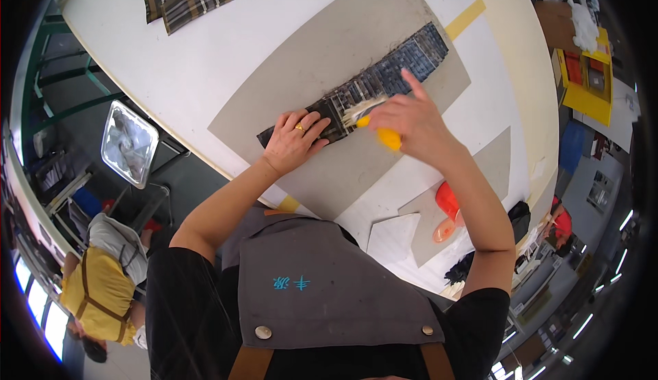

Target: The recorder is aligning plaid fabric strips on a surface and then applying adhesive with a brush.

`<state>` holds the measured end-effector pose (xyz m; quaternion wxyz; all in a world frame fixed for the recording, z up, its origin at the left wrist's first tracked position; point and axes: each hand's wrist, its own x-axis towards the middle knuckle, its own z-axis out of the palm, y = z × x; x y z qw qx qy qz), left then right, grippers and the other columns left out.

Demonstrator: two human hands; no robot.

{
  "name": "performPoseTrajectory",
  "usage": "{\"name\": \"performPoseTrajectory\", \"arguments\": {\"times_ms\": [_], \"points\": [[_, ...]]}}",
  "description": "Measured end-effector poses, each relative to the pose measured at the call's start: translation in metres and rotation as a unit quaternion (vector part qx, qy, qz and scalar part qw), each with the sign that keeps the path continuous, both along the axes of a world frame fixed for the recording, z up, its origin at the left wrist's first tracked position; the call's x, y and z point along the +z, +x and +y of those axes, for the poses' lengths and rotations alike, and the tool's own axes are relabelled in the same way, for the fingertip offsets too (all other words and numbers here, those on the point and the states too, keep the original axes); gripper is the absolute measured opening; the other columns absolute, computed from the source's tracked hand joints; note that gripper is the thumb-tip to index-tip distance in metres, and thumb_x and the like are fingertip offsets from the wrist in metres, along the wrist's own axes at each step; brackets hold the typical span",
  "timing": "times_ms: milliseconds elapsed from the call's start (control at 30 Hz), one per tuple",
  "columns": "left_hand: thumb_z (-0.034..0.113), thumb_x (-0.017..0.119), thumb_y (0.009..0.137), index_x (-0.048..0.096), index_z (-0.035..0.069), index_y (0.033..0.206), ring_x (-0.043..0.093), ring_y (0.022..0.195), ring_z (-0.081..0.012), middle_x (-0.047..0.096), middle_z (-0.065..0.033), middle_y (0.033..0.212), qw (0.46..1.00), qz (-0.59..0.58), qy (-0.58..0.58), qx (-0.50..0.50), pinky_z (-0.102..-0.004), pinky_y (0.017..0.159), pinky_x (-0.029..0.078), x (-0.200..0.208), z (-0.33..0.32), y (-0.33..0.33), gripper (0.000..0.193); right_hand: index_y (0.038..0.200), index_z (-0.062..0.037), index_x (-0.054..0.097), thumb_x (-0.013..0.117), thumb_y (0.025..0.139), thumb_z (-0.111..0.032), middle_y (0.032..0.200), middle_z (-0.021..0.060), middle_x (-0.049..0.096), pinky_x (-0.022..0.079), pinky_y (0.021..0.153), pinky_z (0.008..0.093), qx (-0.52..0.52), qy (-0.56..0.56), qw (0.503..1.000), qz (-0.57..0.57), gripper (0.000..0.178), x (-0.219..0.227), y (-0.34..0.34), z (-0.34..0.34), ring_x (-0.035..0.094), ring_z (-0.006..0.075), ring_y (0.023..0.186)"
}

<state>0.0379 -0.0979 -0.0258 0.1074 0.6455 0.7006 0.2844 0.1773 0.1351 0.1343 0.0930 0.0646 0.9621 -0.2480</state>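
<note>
A row of overlapping dark plaid fabric pieces [404, 68] lies slantwise on a large grey board [288, 57], with only narrow edges showing along most of it. My left hand [291, 143] rests with spread fingers on the dark near-left end of the row. My right hand [411, 125] grips a brush [388, 138] with a yellow handle, its index finger pointing out. The brush's pale bristles are over the row, just right of my left hand. Motion blurs them, and I cannot tell whether they touch the fabric.
More plaid fabric pieces [199, 3] are piled at the table's far left. Near my right forearm are a red-orange container [447, 198], a white sheet [393, 236] and a grey card [493, 164]. A metal-topped stool [129, 143] stands left of the table; people [103, 287] are beyond.
</note>
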Motion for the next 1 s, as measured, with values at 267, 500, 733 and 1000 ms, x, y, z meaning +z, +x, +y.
{"name": "performPoseTrajectory", "arguments": {"times_ms": [267, 500, 733, 1000], "points": [[0.031, 0.073, 0.087, 0.063, 0.014, 0.123, 0.052, 0.115, -0.0233, 0.055, -0.0032, 0.121, 1.000, -0.005, -0.003, 0.008, -0.0409, 0.097, 0.042, 0.000, -0.001, 0.000, 0.041, 0.091, -0.0196, 0.071, 0.065, 0.079, 0.001, 0.093, -0.0073, 0.071, 0.021, 0.123, 0.0499, 0.003, 0.014, 1.000, 0.000, 0.024, -0.008, -0.030, 0.008, 0.064, 0.0137, 0.093], [0.031, 0.072, 0.088, 0.063, 0.014, 0.124, 0.052, 0.115, -0.0231, 0.055, -0.0028, 0.121, 1.000, -0.013, -0.001, 0.004, -0.0410, 0.098, 0.041, -0.002, 0.000, 0.002, 0.041, 0.092, -0.0209, 0.072, 0.065, 0.078, 0.004, 0.099, -0.0092, 0.072, 0.022, 0.122, 0.0482, -0.053, 0.108, 0.992, 0.023, 0.030, -0.011, -0.023, 0.043, 0.064, 0.0130, 0.095], [0.032, 0.070, 0.089, 0.063, 0.012, 0.120, 0.052, 0.116, -0.0225, 0.056, -0.0033, 0.121, 1.000, -0.020, -0.013, 0.009, -0.0396, 0.100, 0.041, 0.001, 0.002, -0.001, 0.038, 0.098, -0.0215, 0.070, 0.068, 0.082, -0.007, 0.096, -0.0065, 0.070, 0.023, 0.121, 0.0477, -0.083, 0.145, 0.985, 0.049, 0.021, -0.007, -0.013, 0.034, 0.065, 0.0139, 0.089], [0.032, 0.071, 0.088, 0.063, 0.010, 0.114, 0.053, 0.116, -0.0228, 0.057, -0.0041, 0.120, 0.999, -0.038, 0.000, 0.005, -0.0391, 0.100, 0.041, -0.001, -0.001, -0.001, 0.035, 0.096, -0.0187, 0.068, 0.068, 0.083, -0.009, 0.089, -0.0054, 0.065, 0.024, 0.119, 0.0478, -0.081, 0.082, 0.990, 0.084, 0.016, -0.028, -0.019, -0.014, 0.063, 0.0153, 0.083]]}}
